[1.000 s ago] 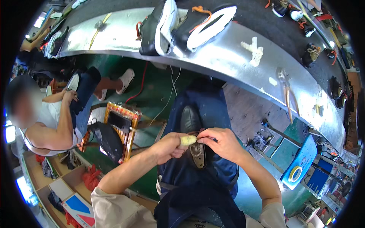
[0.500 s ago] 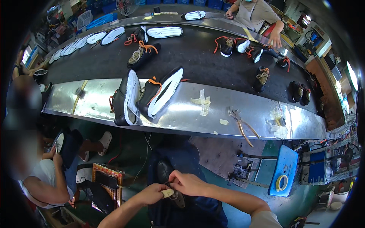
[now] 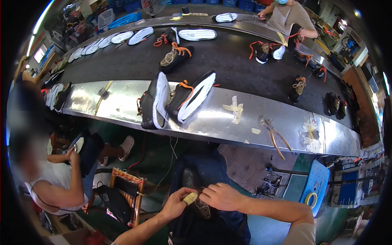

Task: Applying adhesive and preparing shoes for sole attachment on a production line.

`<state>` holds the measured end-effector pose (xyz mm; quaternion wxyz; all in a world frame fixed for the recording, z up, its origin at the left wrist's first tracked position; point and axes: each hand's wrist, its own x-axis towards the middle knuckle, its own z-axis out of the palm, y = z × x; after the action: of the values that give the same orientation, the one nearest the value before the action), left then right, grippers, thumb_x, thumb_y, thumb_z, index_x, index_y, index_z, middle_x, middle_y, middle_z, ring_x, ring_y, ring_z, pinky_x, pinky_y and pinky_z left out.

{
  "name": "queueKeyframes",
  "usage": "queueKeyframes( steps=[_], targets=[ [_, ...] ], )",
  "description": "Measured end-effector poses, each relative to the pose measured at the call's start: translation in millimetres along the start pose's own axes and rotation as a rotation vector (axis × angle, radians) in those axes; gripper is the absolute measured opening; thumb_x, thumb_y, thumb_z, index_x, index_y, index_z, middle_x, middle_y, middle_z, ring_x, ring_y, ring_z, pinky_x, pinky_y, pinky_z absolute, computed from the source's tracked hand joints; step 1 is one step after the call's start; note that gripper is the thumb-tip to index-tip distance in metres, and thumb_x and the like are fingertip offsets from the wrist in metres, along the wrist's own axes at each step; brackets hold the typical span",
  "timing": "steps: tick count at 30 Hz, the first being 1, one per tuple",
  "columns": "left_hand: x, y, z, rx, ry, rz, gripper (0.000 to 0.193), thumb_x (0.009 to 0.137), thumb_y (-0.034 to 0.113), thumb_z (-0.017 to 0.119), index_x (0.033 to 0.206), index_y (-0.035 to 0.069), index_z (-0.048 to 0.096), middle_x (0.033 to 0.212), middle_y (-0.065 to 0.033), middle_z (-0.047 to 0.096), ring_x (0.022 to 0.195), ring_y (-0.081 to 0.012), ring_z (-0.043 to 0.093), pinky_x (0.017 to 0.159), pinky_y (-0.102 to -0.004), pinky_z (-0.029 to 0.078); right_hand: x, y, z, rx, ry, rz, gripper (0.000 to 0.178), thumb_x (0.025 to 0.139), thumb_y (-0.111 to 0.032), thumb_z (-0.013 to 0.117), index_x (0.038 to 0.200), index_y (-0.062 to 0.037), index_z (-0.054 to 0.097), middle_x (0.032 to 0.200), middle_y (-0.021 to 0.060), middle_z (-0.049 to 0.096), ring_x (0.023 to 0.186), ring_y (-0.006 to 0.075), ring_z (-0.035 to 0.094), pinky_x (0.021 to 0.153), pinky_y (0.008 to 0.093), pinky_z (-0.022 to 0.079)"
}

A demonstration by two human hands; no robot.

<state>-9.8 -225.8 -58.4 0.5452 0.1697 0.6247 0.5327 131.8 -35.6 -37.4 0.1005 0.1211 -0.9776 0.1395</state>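
A dark shoe (image 3: 190, 178) lies lengthwise on my lap, toe pointing away from me. My left hand (image 3: 179, 203), its thumb wrapped in yellowish tape, is closed against the shoe's left side by the opening. From the right, my right hand (image 3: 220, 197) pinches above the same opening, its fingertips nearly meeting the left ones. What lies between the right fingertips is too small to make out. Past my knees, a pair of black shoes with white soles and orange laces, the left shoe (image 3: 155, 104) and the right shoe (image 3: 192, 96), rests on its sides on the metal ledge.
Pincers (image 3: 274, 136) lie on the metal ledge (image 3: 208, 122), handles over its edge. Behind it runs a dark belt (image 3: 232, 69) with several shoes and white soles. A blue stool (image 3: 318, 179) carries a tape roll (image 3: 311, 200). One co-worker (image 3: 61, 175) sits at left; another (image 3: 288, 18) stands across.
The whole view has shifted, so things appear farther right. My right fingers have moved slightly apart from my left hand over the shoe. The person across now lifts a dark shoe with a red lace.
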Motion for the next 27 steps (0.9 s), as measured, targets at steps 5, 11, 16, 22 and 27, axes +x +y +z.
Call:
queueKeyframes(
  steps=[5, 11, 16, 22, 27],
  targets=[
    [-6, -31, -27, -0.002, 0.088, -0.158, 0.032, 0.097, -0.004, 0.057, 0.126, 0.010, 0.058, 0.091, 0.0019, 0.065, 0.074, -0.0038, 0.053, 0.063, -0.0201, 0.040, -29, 8, 15, 0.058, -0.144, 0.260, 0.011, 0.091, -0.022, 0.064, 0.093, -0.0113, 0.063, 0.083, 0.0062, 0.065, 0.079, 0.0250, 0.068, 0.064, 0.0371, 0.052],
    [-4, -3, -45, 0.213, 0.106, -0.088, 0.031, 0.095, -0.005, 0.058, 0.125, 0.004, 0.058, 0.102, -0.0058, 0.069, 0.090, -0.0099, 0.063, 0.080, -0.0246, 0.049, -23, -73, 39, 0.434, -0.110, 0.855, 0.107, 0.079, -0.074, 0.070, 0.145, 0.0067, 0.045, 0.122, 0.0246, 0.069, 0.104, 0.0387, 0.072, 0.080, 0.0450, 0.059],
    [33, 104, -9, 0.669, 0.299, 0.577, 0.027, 0.095, -0.006, 0.061, 0.120, 0.003, 0.066, 0.110, -0.0109, 0.069, 0.091, -0.0173, 0.067, 0.079, -0.0298, 0.053, -10, -40, 37, 0.740, -0.355, 1.189, 0.109, 0.082, -0.073, 0.069, 0.151, 0.0065, 0.039, 0.133, 0.0274, 0.063, 0.115, 0.0448, 0.066, 0.096, 0.0468, 0.055],
    [152, 175, 20, 0.247, -0.071, 0.385, 0.030, 0.100, -0.003, 0.057, 0.129, 0.002, 0.063, 0.125, -0.0120, 0.068, 0.108, -0.0207, 0.070, 0.087, -0.0305, 0.056, -103, 20, -92, 1.337, 0.051, 1.104, 0.093, 0.082, -0.051, 0.084, 0.147, 0.0026, 0.047, 0.133, 0.0151, 0.063, 0.124, 0.0280, 0.058, 0.109, 0.0417, 0.045],
    [256, 187, 50, -0.413, -0.130, 0.153, 0.053, 0.109, 0.024, 0.050, 0.157, 0.007, 0.038, 0.152, -0.0159, 0.050, 0.119, -0.0308, 0.066, 0.092, -0.0407, 0.057, -70, 169, -187, 1.023, 0.816, 1.328, 0.059, 0.094, -0.030, 0.073, 0.139, 0.0028, 0.054, 0.121, 0.0113, 0.067, 0.111, 0.0189, 0.063, 0.100, 0.0349, 0.050]
  ],
)
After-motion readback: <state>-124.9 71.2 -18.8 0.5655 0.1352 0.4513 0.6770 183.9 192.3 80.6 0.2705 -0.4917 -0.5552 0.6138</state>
